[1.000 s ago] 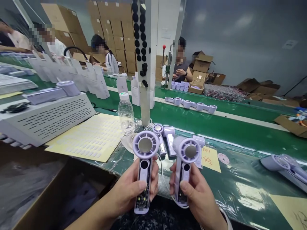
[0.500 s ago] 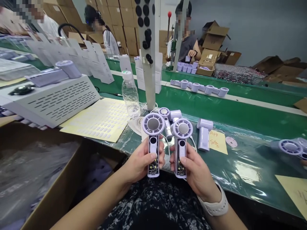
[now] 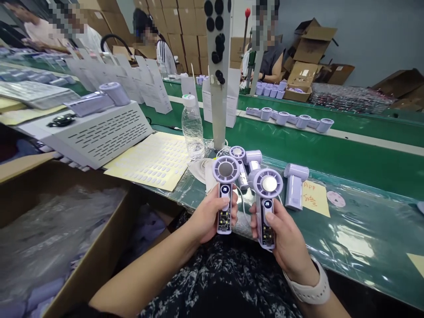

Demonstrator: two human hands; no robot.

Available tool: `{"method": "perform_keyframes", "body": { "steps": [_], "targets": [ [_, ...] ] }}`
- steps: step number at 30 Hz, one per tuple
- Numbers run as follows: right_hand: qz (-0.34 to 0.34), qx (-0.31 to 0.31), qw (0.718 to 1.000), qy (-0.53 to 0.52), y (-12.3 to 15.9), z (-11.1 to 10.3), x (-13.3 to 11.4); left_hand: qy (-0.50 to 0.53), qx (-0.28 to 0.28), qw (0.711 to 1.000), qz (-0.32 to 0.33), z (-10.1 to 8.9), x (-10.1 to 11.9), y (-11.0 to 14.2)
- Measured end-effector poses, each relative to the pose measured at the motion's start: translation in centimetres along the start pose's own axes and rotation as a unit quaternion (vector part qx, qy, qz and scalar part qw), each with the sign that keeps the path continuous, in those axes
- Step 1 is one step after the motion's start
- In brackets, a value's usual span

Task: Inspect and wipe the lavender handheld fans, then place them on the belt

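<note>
My left hand (image 3: 212, 214) is closed round the handle of a lilac handheld fan (image 3: 226, 169), its thumb on the handle's front. In my right hand (image 3: 283, 227) is a second lilac handheld fan (image 3: 267, 183), gripped the same way. Both fans stand upright with round slotted heads, and their handle fronts are uncovered, showing circuit boards. Each small round display is lit and reads 20. Just behind them on the green bench lie more lilac fans (image 3: 243, 174) with white cables. To the right another lilac fan (image 3: 294, 187) rests by a yellow note (image 3: 316, 198).
A clear plastic bottle (image 3: 193, 128) stands by a metal post (image 3: 219, 110). Left are a sticker sheet (image 3: 155, 163), a slotted metal box (image 3: 109, 132) and a carton (image 3: 89, 256) with plastic-wrapped parts. Fans line the conveyor (image 3: 357, 139). Co-workers (image 3: 165, 55) sit beyond.
Both fan displays have gone from dark to lit. The right fan now tilts and sits lower and further from the left one. The view has shifted leftwards.
</note>
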State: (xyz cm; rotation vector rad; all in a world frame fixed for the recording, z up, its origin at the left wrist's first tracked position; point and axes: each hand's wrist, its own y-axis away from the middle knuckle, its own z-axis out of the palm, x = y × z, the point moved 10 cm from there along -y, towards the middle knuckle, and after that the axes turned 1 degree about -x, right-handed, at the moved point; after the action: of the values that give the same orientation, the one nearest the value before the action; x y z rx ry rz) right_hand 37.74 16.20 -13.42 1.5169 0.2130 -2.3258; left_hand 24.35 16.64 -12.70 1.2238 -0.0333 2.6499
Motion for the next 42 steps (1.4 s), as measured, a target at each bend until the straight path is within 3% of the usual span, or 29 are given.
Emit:
{"method": "perform_keyframes", "body": {
  "steps": [4, 11, 23, 28, 33, 37, 42],
  "targets": [
    [0.003, -0.028, 1.0, 0.004, -0.1, 0.6, 0.0, -0.021, -0.039, 0.999, 0.013, 0.8, 0.6, 0.5],
    [0.028, -0.009, 1.0, -0.002, -0.9, 1.1, -0.4, -0.107, -0.035, 0.993, 0.038, 0.9, 2.2, 0.4],
    [0.013, -0.002, 1.0, -0.016, -0.6, 0.9, -0.6, -0.085, -0.035, 0.996, 0.022, 1.2, 1.5, 0.4],
    [0.01, 0.01, 1.0, -0.024, -0.6, 0.8, -1.0, -0.103, -0.007, 0.994, 0.028, 0.9, 1.6, 0.4],
    [0.022, -0.003, 0.994, -0.107, -0.7, 0.6, -0.3, -0.121, 0.02, 0.992, 0.022, 0.1, 1.1, 0.1],
    [0.041, 0.006, 0.99, -0.132, -0.6, 0.4, -0.1, -0.082, -0.013, 0.997, -0.002, 0.5, 0.7, 0.4],
    [0.037, -0.003, 0.992, -0.122, 0.4, 1.2, -1.5, -0.084, -0.085, 0.993, 0.0, 3.0, 2.1, 2.4]
  ]
}}
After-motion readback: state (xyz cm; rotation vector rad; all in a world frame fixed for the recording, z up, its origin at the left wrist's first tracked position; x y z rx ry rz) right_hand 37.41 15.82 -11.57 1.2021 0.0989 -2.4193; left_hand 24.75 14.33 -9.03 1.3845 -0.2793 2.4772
